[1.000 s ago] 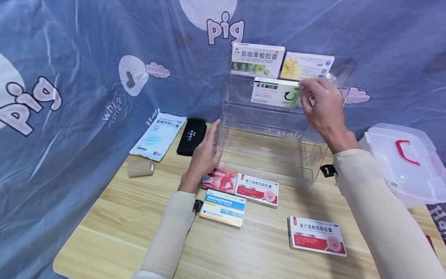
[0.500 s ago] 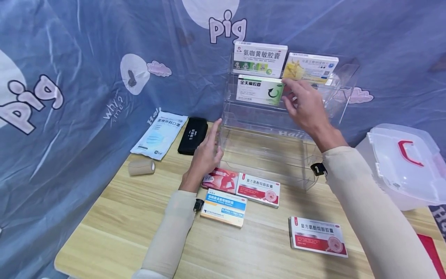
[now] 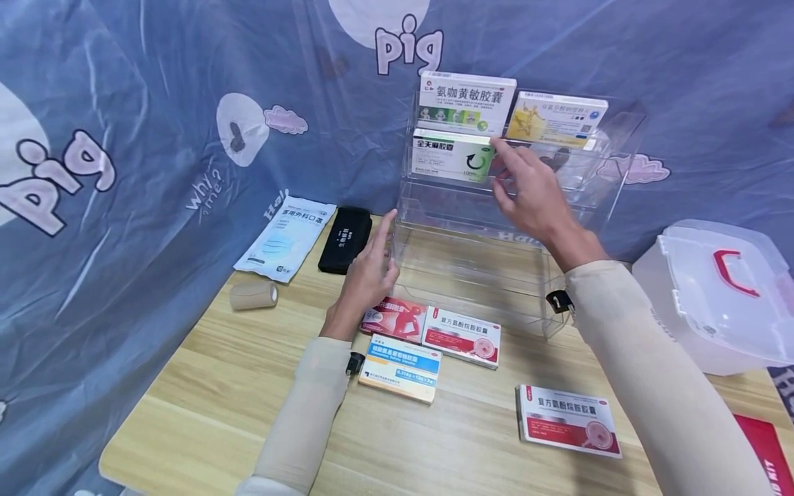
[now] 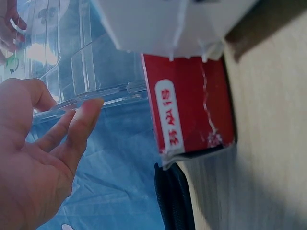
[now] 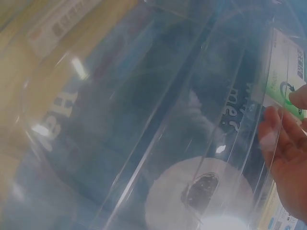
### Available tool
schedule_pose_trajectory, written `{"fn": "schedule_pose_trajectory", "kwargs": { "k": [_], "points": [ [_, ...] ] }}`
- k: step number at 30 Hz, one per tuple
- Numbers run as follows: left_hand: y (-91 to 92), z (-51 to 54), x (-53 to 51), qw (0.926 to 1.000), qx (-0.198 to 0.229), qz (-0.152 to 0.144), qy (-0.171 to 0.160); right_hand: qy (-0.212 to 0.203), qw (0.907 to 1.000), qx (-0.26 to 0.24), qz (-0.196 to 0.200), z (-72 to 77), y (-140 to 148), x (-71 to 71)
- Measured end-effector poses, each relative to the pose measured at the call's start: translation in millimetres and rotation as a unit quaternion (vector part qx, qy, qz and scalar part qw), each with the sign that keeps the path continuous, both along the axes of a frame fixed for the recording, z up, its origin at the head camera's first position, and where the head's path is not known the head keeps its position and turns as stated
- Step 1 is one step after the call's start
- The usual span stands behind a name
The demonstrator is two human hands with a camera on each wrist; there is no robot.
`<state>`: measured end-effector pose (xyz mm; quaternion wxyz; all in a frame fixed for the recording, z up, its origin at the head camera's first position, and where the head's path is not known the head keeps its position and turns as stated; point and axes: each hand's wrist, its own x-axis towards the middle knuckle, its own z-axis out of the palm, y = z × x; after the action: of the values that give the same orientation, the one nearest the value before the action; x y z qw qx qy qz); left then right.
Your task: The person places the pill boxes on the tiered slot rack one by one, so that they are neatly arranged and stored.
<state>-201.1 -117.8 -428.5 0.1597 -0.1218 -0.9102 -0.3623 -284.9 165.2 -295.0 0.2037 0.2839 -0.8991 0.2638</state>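
My right hand point(image 3: 535, 196) is at the right edge of a white-and-green medicine box point(image 3: 453, 157), its index fingertip touching the upper right corner. That box stands on the second tier of a clear acrylic display rack point(image 3: 471, 258), close to the left side wall. In the right wrist view, fingers point(image 5: 288, 143) and box point(image 5: 285, 72) show at the right edge. With fingers extended, my left hand point(image 3: 366, 275) rests against the rack's left side. Two boxes occupy the top tier: a white-and-green capsule box point(image 3: 466, 103) and a white-and-yellow box point(image 3: 556, 120).
In front of the rack lie a red box point(image 3: 393, 319), a blue-and-orange box point(image 3: 400, 367) and two red-and-white boxes point(image 3: 462, 335) point(image 3: 567, 420). A mask packet point(image 3: 285, 238), black pouch point(image 3: 345, 240) and tan bandage roll point(image 3: 253, 295) are left; a lidded white bin point(image 3: 719, 296) stands right.
The white-and-green box on the second tier has slid left to the rack's left end, my right hand moving with it. My left hand has stayed at the rack's side.
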Motion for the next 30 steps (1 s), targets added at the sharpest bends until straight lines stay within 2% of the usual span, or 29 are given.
{"fn": "schedule_pose_trajectory", "kwargs": {
  "k": [14, 23, 30],
  "points": [
    [1.7, -0.6, -0.1, 1.0000, 0.001, 0.004, -0.002, -0.017, 0.9997, 0.016, 0.000, -2.7, 6.7, 3.7],
    [0.7, 0.3, 0.5, 1.0000, 0.004, 0.001, 0.006, -0.037, 0.9992, -0.013, -0.004, -1.0, 15.8, 13.4],
    [0.2, 0.5, 0.4, 1.0000, 0.002, 0.000, 0.005, -0.032, 0.9982, -0.037, -0.033, -0.8, 31.9, 26.1]
  ]
}}
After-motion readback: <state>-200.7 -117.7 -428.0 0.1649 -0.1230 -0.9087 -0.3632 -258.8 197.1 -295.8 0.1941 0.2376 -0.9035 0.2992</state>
